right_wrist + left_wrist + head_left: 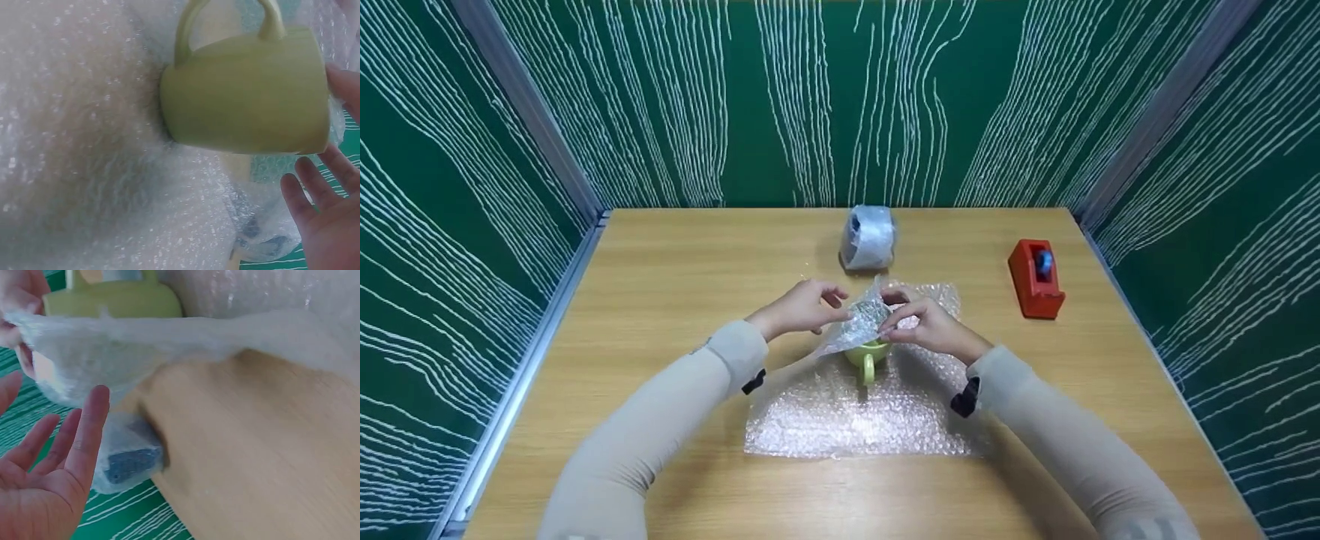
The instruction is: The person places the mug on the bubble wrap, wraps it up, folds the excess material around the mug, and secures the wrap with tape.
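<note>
1. Spreading its fingers wide and nearly straight, the left hand [804, 307] lies beside the raised flap [851, 326] of wrap, gripping nothing I can see.

2. Opposite, the right hand [930, 328] sets thumb and fingertips at the rim of the green mug [247, 93]; whether they also pinch plastic there, I cannot tell.

3. Near the middle of the head view, the mug stands upright, handle towards the bottom of the frame. It looks ceramic to me: stiff, smooth, moderately heavy and breakable, best taken by its handle or round its body.

4. Beneath it spreads the bubble wrap [810, 424], probably light, springy and a little slippery, easiest to pinch along an edge.

5. Farther out on the surface [697, 255] sit a wrapped bundle [875, 244], upper middle, and a red tape dispenser [1039, 304] at the right. No brand, label or writing is readable from here.
</note>
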`<action>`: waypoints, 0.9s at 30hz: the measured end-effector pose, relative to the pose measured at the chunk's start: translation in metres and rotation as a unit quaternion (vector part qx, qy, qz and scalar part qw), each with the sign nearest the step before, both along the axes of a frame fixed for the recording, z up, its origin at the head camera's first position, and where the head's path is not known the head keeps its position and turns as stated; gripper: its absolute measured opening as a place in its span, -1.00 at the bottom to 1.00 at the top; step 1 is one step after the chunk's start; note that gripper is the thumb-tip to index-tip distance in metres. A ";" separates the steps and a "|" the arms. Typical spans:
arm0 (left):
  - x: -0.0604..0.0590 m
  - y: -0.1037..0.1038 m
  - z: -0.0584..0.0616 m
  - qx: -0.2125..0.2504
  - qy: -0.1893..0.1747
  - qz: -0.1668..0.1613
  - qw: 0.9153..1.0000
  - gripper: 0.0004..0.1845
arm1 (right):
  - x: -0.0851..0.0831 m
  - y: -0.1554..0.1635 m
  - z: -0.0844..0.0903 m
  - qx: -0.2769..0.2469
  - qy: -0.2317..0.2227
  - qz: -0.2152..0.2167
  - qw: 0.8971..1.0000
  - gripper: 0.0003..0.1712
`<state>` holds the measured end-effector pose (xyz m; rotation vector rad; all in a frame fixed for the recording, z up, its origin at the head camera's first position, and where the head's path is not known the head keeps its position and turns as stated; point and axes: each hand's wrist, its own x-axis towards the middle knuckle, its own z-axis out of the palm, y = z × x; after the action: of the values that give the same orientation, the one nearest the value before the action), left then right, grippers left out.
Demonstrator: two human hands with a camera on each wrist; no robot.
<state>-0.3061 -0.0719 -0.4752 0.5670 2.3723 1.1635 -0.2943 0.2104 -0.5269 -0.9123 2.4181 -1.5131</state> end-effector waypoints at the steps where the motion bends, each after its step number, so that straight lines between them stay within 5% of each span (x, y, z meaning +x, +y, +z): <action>1: -0.002 0.002 -0.002 -0.005 -0.003 0.000 1.000 -0.44 | 0.001 0.000 -0.001 0.002 0.000 0.000 1.000 -0.93; 15: -0.016 0.016 -0.024 0.034 -0.030 0.018 0.999 -0.49 | 0.005 0.013 -0.005 0.004 -0.037 0.009 0.999 -0.74; 22: -0.017 0.023 -0.037 0.065 -0.004 0.054 0.996 -0.54 | 0.003 0.021 -0.003 -0.007 -0.039 -0.011 0.999 -0.28; 27: -0.015 0.030 -0.044 0.083 0.034 0.078 0.993 -0.63 | 0.003 0.027 -0.004 -0.013 -0.060 -0.022 0.998 -0.19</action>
<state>-0.3210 -0.0422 -0.5193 0.4887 2.4282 1.4413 -0.2911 0.2376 -0.5306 -0.7540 2.3538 -1.5705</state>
